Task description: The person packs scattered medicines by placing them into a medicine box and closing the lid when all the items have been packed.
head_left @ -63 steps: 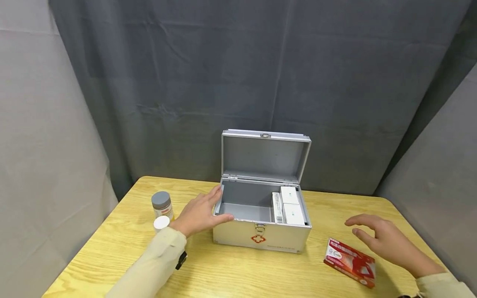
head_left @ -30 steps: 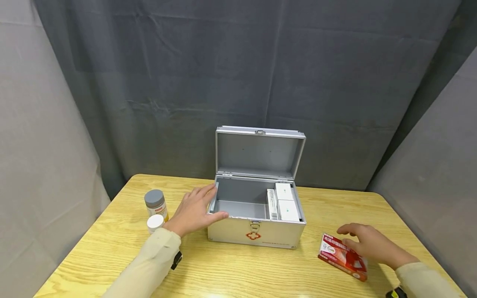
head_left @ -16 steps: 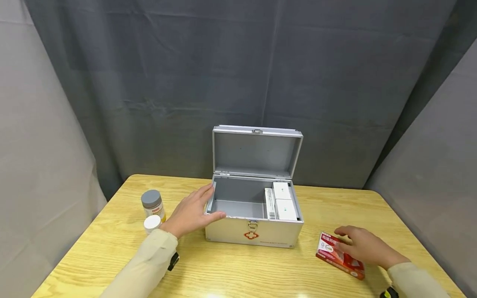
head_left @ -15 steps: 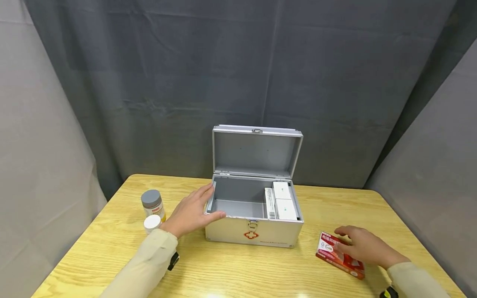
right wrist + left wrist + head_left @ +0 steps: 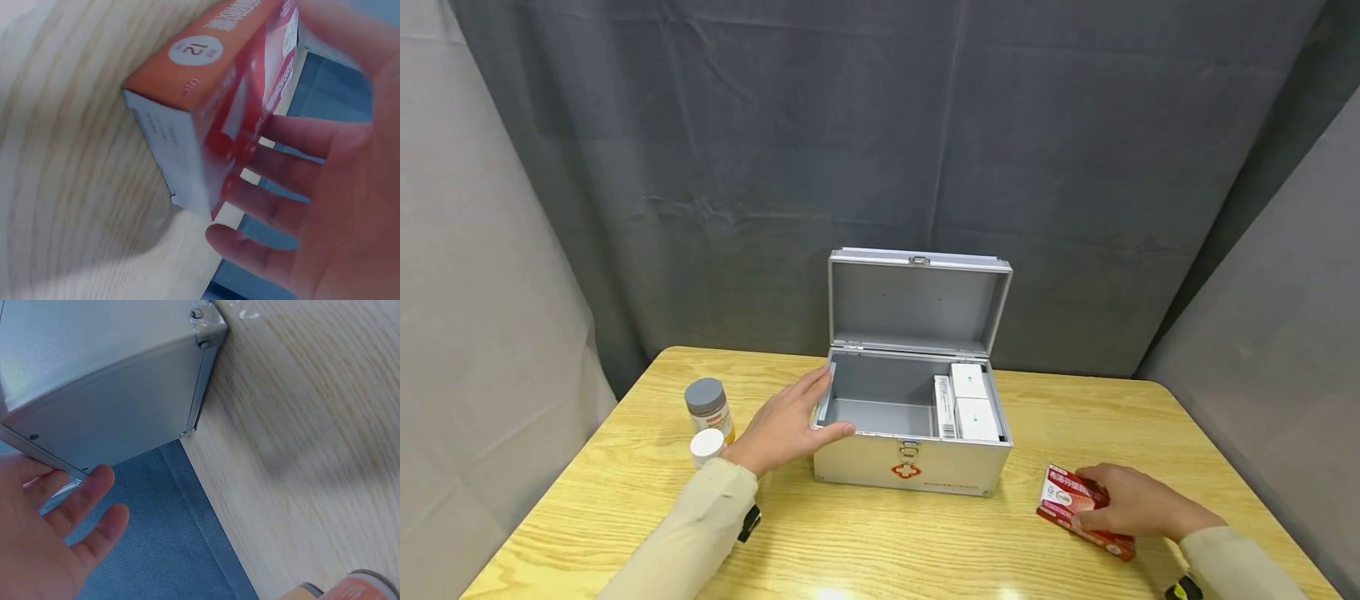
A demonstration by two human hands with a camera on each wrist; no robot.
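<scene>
In the head view a silver first-aid box [image 5: 865, 462] with a red cross stands with its lid [image 5: 917, 304] raised. My left hand [image 5: 786, 425] rests at its left rim, thumb along the front edge and fingers spread along the side; the left wrist view shows those fingers [image 5: 94, 494] extended beside the wall. Several white cartons [image 5: 975, 419] stand in the right end of the box. My right hand [image 5: 1138, 504] grips a red medicine box [image 5: 1063, 492] lying on the table, thumb on its near side. In the right wrist view its fingers [image 5: 269, 203] reach along the far edge.
A grey-capped jar [image 5: 706, 398] and a white-capped bottle [image 5: 706, 446] stand left of my left hand. The wooden table [image 5: 880, 542] ends at a dark grey curtain [image 5: 775, 167] behind, with pale grey cloth [image 5: 497, 292] at the sides.
My right hand has come down and left from above the table onto the red medicine box, its thumb and fingers now around it. The left hand stays at the first-aid box's rim.
</scene>
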